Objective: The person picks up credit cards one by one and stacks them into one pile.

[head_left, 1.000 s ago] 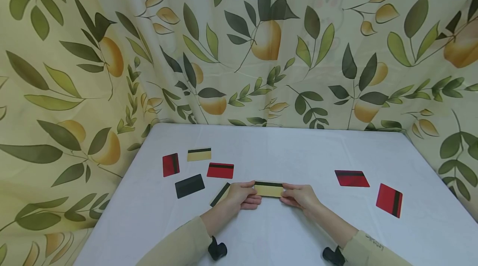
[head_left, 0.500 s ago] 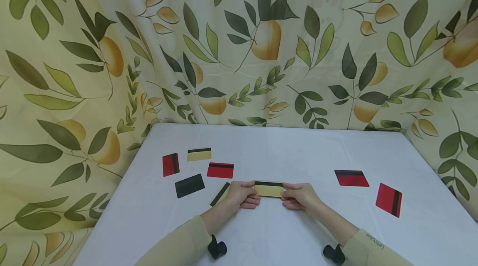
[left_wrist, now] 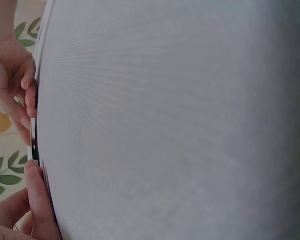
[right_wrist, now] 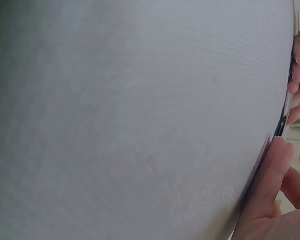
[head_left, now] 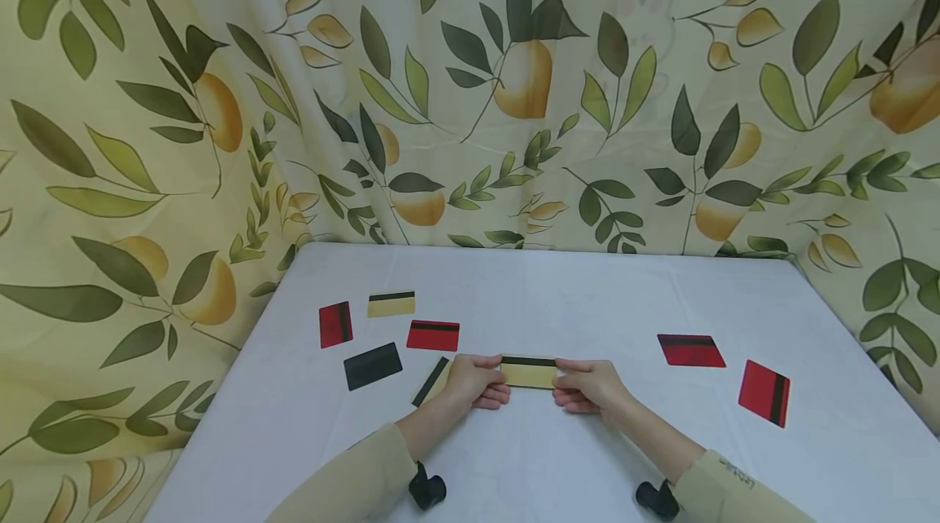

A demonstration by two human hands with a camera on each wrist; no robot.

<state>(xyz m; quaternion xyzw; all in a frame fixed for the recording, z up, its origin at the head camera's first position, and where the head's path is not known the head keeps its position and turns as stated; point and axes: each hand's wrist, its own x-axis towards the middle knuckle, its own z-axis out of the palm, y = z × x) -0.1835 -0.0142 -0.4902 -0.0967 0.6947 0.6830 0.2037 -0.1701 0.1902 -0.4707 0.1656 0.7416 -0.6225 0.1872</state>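
Observation:
A gold card with a dark stripe [head_left: 529, 374] lies between my two hands at the middle of the table, close over the white cloth. My left hand [head_left: 473, 380] pinches its left end, thumb and fingers at the short edge. The right hand [head_left: 593, 387] pinches the opposite end in the same way. Beside my left hand a second gold striped card [head_left: 432, 382] lies partly hidden under the wrist. In the left wrist view the fingers [left_wrist: 37, 192] of my left hand show at the table's surface; the right wrist view shows the right fingers [right_wrist: 275, 170] likewise.
On the left of the white table [head_left: 558, 294] lie a black card [head_left: 373, 365], red cards [head_left: 433, 335] [head_left: 335, 324] and a gold card [head_left: 392, 304]. Two red cards [head_left: 691, 350] [head_left: 764, 393] lie at the right. A leaf-patterned curtain [head_left: 470, 99] hangs behind.
Both hands keep hold of the gold card in nearly the same place. The lower fingers of the right hand have shifted very slightly.

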